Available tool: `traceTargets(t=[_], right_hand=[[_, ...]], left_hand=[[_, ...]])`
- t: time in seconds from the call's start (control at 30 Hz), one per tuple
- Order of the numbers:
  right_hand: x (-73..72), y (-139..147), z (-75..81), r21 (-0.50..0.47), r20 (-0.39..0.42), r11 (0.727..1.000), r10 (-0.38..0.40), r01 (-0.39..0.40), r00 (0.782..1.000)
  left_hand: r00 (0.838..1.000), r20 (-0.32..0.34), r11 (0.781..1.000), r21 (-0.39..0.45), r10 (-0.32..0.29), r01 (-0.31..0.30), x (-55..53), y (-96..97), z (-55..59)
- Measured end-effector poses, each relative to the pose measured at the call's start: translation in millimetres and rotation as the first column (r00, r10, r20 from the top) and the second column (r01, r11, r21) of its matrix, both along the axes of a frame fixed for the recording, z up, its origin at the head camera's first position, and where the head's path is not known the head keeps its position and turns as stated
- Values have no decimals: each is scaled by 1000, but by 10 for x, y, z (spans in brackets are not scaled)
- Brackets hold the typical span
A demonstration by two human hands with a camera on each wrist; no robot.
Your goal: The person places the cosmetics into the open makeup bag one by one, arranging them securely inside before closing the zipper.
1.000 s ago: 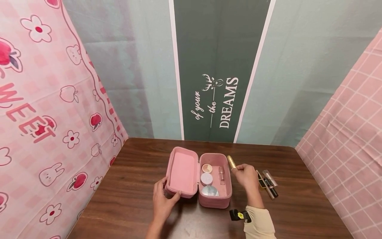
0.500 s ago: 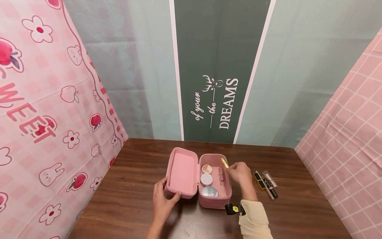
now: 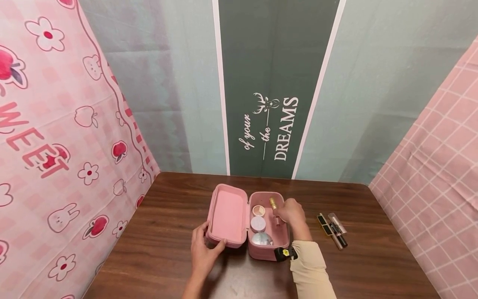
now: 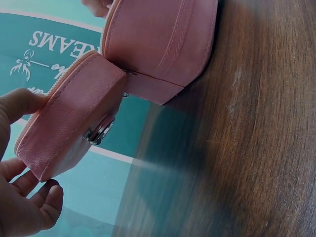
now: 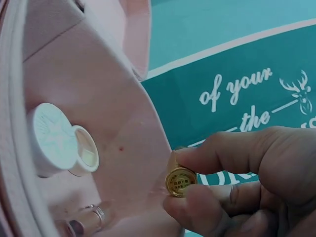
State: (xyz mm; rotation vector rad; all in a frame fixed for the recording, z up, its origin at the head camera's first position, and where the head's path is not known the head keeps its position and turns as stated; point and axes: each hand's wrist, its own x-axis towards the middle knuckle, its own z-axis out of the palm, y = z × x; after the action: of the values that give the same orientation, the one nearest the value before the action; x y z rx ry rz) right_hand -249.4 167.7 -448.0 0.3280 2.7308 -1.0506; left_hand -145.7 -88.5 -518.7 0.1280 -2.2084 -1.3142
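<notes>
A pink makeup case (image 3: 268,252) stands with its lid (image 3: 228,214) folded out to the left. My left hand (image 3: 203,253) grips the lid's near corner, thumb (image 4: 22,102) on the zipped rim and fingers beneath. Between thumb and fingers, my right hand (image 3: 293,212) pinches a gold lipstick (image 3: 273,202) inside the case opening; its round stamped end (image 5: 180,181) faces the right wrist camera. In the case are a three-shade round pot (image 3: 258,211), a white round jar (image 3: 258,224), a silver round compact (image 3: 262,238) and a pinkish tube (image 5: 88,220), partly hidden by my right hand in the head view.
On the brown wooden table (image 3: 164,232), right of the case, lie a black-and-gold palette (image 3: 325,224), a clear-capped tube (image 3: 337,223) and other slim cosmetic tubes (image 3: 340,240). A printed cloth (image 3: 261,62) hangs behind the table, with pink cloths at both sides.
My right hand has moved left with the gold lipstick, from beside the case's right wall to over its inside. My left hand and the lid have stayed in place.
</notes>
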Motion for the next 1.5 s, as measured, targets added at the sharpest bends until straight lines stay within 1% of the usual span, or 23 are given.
traceTargets(t=[0.13,0.33,0.57,0.67,0.77,0.87,0.9,0.97,1.07,1.13,1.27,1.33,1.43,1.5], right_hand=[[-49,-65,-37,13,-11,1000,11,-11,1000],[-100,-134,-99,77,-23,997,-10,11,1000],[-120,-183,-153,147,-70,989,-25,35,997],[-115,-184,-156,137,-67,990,-31,40,997],[-105,-175,-153,106,-61,993,-37,43,997],[-89,-157,-157,81,-69,996,-24,30,997],[-80,-150,-156,73,-70,997,-14,20,997],[-58,-138,-155,59,-77,998,28,-24,997],[-11,-123,-140,39,-108,991,135,-131,985],[34,-119,-110,44,-133,975,221,-217,966],[132,-126,-41,52,-158,939,343,-339,926],[162,-136,-18,68,-160,925,379,-373,912],[179,-146,-2,79,-163,913,408,-400,898],[188,-144,-3,92,-164,911,413,-403,896]], left_hand=[[1000,3,1000,1,5,-5,-8,-8,-3],[1000,3,1000,1,5,-5,-8,-11,-3],[1000,11,1000,2,-7,7,-6,-1,5],[1000,20,1000,8,-12,12,-14,-1,12],[1000,27,1000,18,-16,16,-16,-3,20],[999,30,1000,19,-16,16,-9,-2,27],[999,30,1000,18,-16,16,-5,-1,28],[999,31,1000,17,-14,13,-2,0,28],[999,32,1000,24,-11,10,1,-1,28],[999,34,1000,27,-9,8,1,0,28],[999,36,1000,23,-9,8,3,0,24],[999,34,1000,21,-8,7,4,1,18],[999,35,1000,24,-9,8,7,0,10],[999,41,999,31,-11,10,13,3,8]])
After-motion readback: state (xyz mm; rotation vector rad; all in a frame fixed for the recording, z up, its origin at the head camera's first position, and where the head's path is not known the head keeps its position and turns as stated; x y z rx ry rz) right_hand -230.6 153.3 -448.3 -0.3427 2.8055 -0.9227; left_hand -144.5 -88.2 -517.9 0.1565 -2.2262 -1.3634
